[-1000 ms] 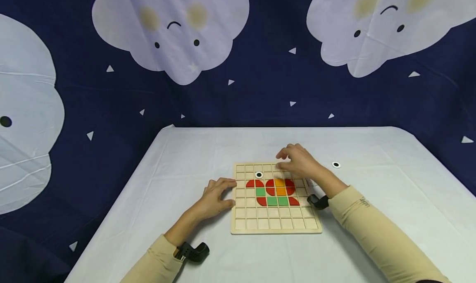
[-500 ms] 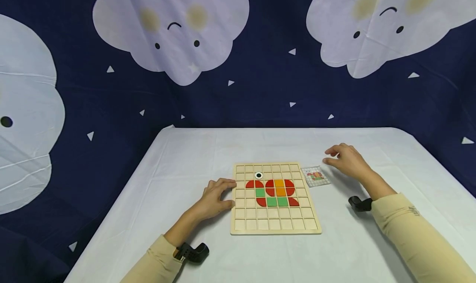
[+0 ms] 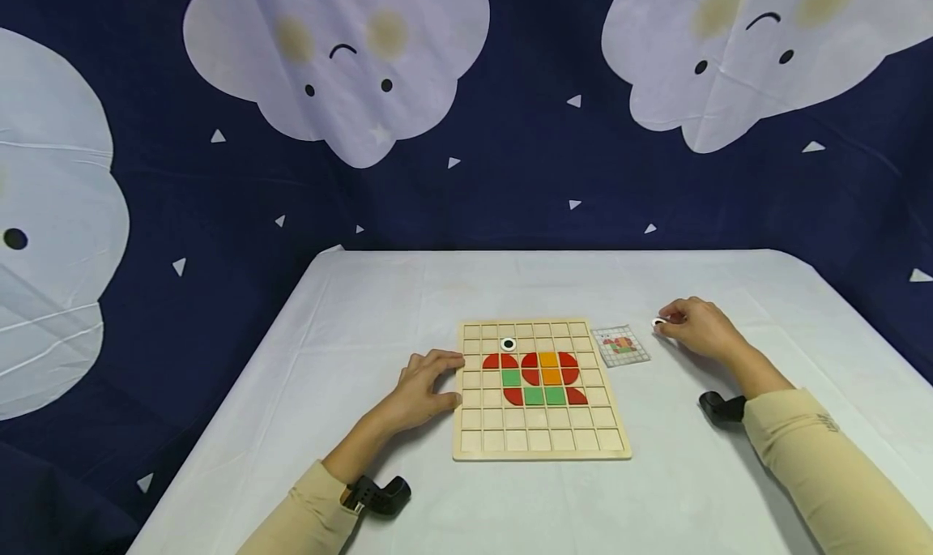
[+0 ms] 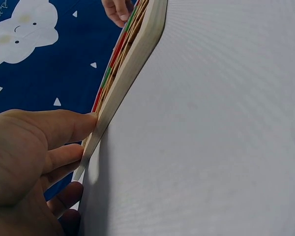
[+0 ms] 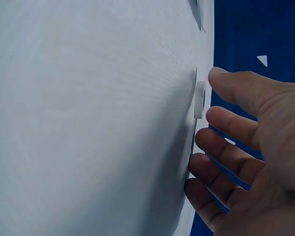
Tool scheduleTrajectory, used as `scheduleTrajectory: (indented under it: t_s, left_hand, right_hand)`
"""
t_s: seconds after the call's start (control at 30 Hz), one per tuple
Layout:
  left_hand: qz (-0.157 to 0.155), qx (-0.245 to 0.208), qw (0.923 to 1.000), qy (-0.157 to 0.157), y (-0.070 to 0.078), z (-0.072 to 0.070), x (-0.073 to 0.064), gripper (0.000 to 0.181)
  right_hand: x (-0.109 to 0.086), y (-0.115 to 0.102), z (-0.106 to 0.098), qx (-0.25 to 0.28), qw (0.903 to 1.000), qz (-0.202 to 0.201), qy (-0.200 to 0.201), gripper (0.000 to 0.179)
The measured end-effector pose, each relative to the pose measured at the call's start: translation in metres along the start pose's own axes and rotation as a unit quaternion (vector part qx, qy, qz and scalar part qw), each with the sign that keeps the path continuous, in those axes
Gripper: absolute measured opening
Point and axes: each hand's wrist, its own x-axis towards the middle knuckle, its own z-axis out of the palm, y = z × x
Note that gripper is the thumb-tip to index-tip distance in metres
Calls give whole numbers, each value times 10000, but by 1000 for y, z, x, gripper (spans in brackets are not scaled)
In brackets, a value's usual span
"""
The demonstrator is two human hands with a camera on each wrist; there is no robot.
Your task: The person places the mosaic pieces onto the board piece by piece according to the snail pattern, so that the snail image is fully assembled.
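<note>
A light wooden grid board (image 3: 503, 440) lies on the white table, bearing red curved, orange square and green square tiles. One round eye piece (image 3: 508, 344), white with a black centre, sits on the board near its top. At the board's left edge is my left hand (image 3: 418, 386), its thumb and fingertips touching the rim. My right hand (image 3: 698, 326) is right of the board, fingers bent around a second eye piece (image 5: 200, 100) that lies flat on the table. In the right wrist view, thumb and forefinger stand apart on either side of this piece.
A small clear card (image 3: 621, 346) with a printed coloured pattern and grid lies against the board's right side. The white table (image 3: 408, 288) ends at a dark blue cloth (image 3: 510, 207) with clouds. Wrist cameras (image 3: 386, 496) sit on both wrists.
My right hand has moved right from above the board's upper right, uncovering the printed card, and come down to the loose eye piece. The left hand stays at the board's edge.
</note>
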Motion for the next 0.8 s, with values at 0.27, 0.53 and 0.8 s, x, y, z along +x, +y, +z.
scheduleTrajectory:
  t_s: [0.27,0.53,0.8]
  left_hand:
    - [-32,-7,10000,-3,0,0,0,52]
    - [-73,-41,10000,-9,0,0,0,52]
    - [-28,-19,10000,-4,0,0,0,52]
  right_hand:
    - [-2,2,2,-12,10000,-34,-57,35]
    - [-1,2,3,-132,9998,-132,36,30]
    - [-2,2,4,-141,9999,-50,40,28]
